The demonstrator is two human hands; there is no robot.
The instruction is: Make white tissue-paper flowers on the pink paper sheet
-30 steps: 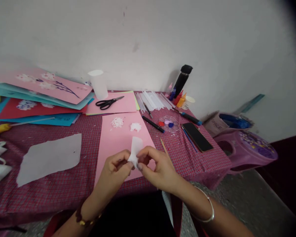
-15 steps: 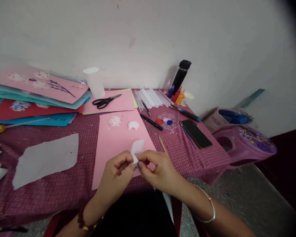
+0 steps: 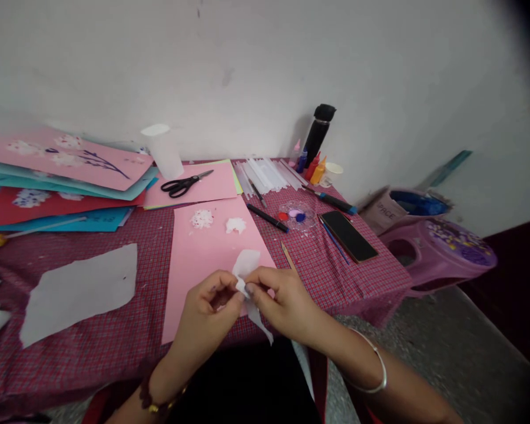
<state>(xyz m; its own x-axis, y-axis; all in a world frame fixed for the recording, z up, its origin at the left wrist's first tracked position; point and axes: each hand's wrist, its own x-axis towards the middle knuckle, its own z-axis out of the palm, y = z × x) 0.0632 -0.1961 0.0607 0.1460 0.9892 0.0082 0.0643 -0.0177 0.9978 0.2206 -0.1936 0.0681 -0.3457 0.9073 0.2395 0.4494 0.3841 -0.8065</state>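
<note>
A thin strip of white tissue paper (image 3: 248,262) is pinched between my two hands, its middle bunched at the fingertips and one tail hanging down. My left hand (image 3: 215,303) closes thumb and fingers on it from the left. From the right, my right hand (image 3: 280,297) pinches the same piece, fingertips nearly touching the left ones. Beneath lies a pink sheet (image 3: 189,259). On its upper part sit a red-speckled white paper cluster (image 3: 202,218) and a smaller plain white tuft (image 3: 235,225).
A torn white paper sheet (image 3: 82,294) lies left, below stacked coloured cards (image 3: 115,171). Behind are scissors (image 3: 181,186), a tissue roll (image 3: 164,153) and white sticks (image 3: 267,175). Rightward are a marker (image 3: 267,218), a paint palette (image 3: 307,215), a phone (image 3: 348,235) and a black bottle (image 3: 318,132).
The bunched part of the tissue strip shows more between my fingertips, and a tail now hangs below my right hand. The view has shifted slightly.
</note>
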